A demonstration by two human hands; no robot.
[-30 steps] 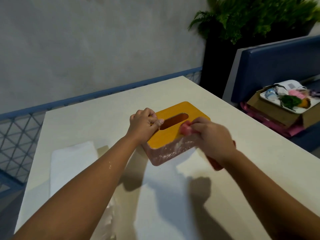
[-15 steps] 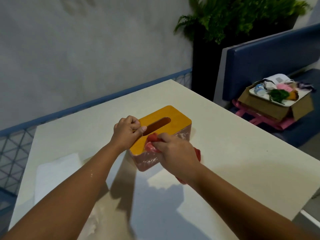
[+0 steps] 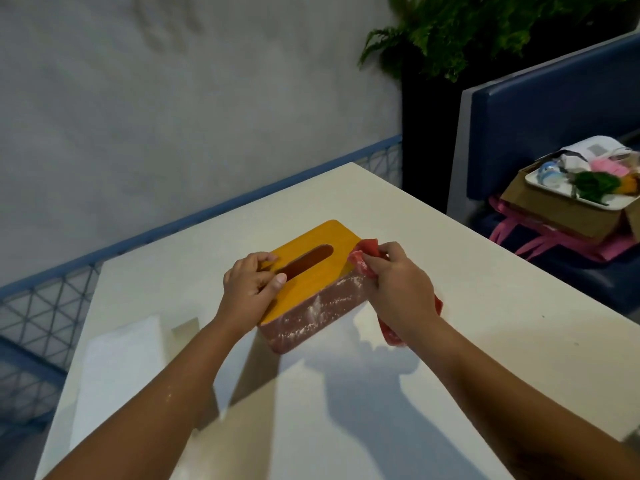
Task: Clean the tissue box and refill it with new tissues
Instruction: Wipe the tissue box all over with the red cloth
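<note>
Your tissue box (image 3: 313,277), yellow slotted lid on, reddish side dusted white, sits skewed mid-tabletop. Your red cloth (image 3: 364,253) touches its far right corner; white tissues (image 3: 117,368) lie near the left edge.

Dim overall, cool bluish cast on wall (image 3: 173,98). Table (image 3: 502,306) takes warmer light from ahead, so forearms and tissue box (image 3: 311,271) throw hard-edged shadows toward camera, bright patches between them. Detail soft and compressed throughout; right hand (image 3: 401,292) and red cloth (image 3: 367,249) slightly smeared. Plant (image 3: 467,32) and cardboard box (image 3: 561,209) blurry. Wide-angle bowing along table edges and railing (image 3: 45,313).
</note>
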